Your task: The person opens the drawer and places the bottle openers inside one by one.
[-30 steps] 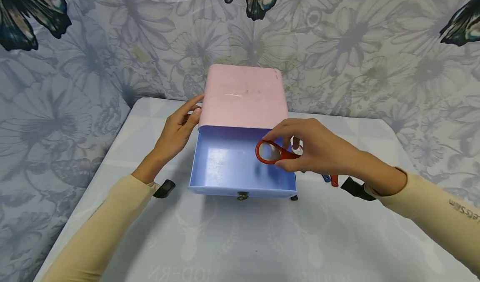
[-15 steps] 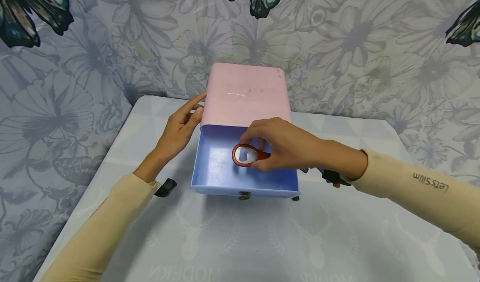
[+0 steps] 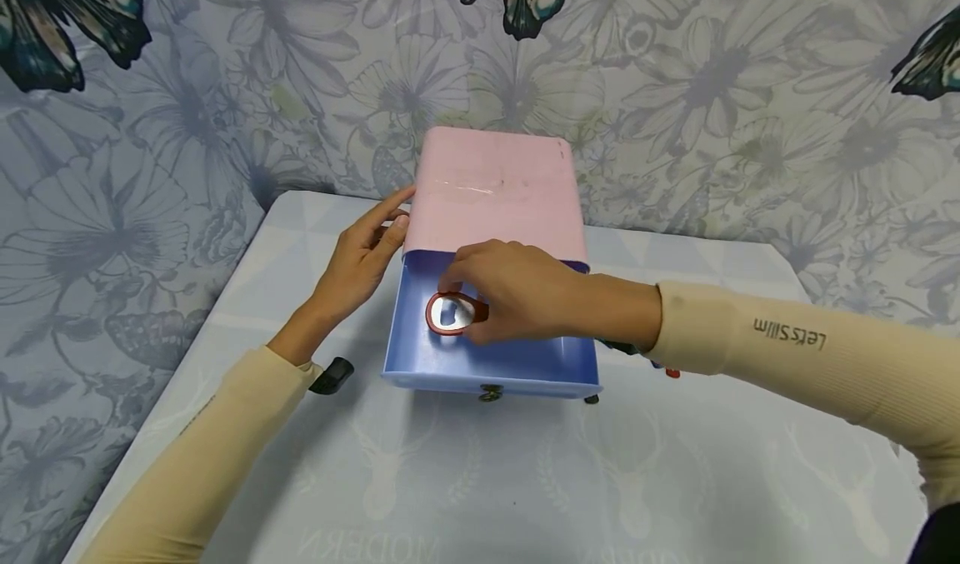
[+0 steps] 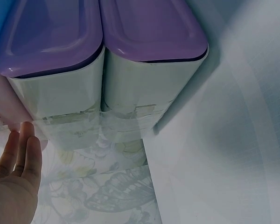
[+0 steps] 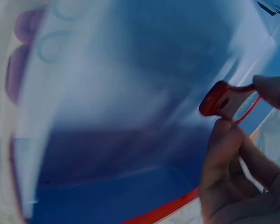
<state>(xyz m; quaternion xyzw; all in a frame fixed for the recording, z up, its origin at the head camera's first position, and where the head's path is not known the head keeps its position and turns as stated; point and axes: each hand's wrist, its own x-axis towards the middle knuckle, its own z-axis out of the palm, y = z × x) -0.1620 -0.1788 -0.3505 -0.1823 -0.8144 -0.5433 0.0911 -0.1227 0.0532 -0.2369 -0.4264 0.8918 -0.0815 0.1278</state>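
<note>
A stacked drawer unit with a pink top (image 3: 495, 189) stands on the table. Its top drawer (image 3: 487, 366), blue inside, is pulled out toward me, with a small metal latch (image 3: 491, 392) on its front. My right hand (image 3: 528, 293) pinches a small red-rimmed magnifying glass (image 3: 450, 314) above the drawer's left part. In the right wrist view, thumb and fingertips grip the magnifying glass (image 5: 220, 100) near its lens, with the handle end exposed. My left hand (image 3: 356, 264) rests its fairly straight fingers against the unit's left side; its fingertips touch the pink side in the left wrist view.
Below the blue drawer are white tiers with purple fronts (image 4: 154, 30). Red and blue items (image 3: 671, 373) lie right of the unit, mostly hidden by my right sleeve. A floral wall covering (image 3: 675, 131) is behind the table (image 3: 465, 472).
My right hand has carried the magnifying glass leftward over the drawer, from its right side to its left part. The left hand stays at the unit's side.
</note>
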